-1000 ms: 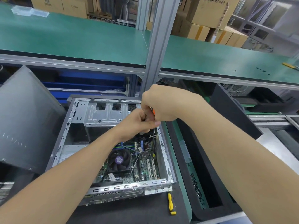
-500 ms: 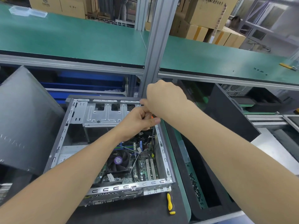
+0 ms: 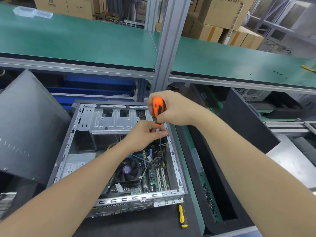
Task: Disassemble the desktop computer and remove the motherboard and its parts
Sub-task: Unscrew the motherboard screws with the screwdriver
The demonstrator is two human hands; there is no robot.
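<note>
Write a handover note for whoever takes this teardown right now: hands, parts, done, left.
Right hand grips the orange screwdriver by its handle. Left hand pinches its shaft, which points down into the case.
Done: case lies open.
Motherboard sits inside, with fan and cables attached.
Left: likely unscrew, unplug and lift the board out.
Yellow screwdriver lies in front of the case.

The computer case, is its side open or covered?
Open. The computer case lies flat with no panel over its upward side. The motherboard and the fan show plainly inside.
</note>
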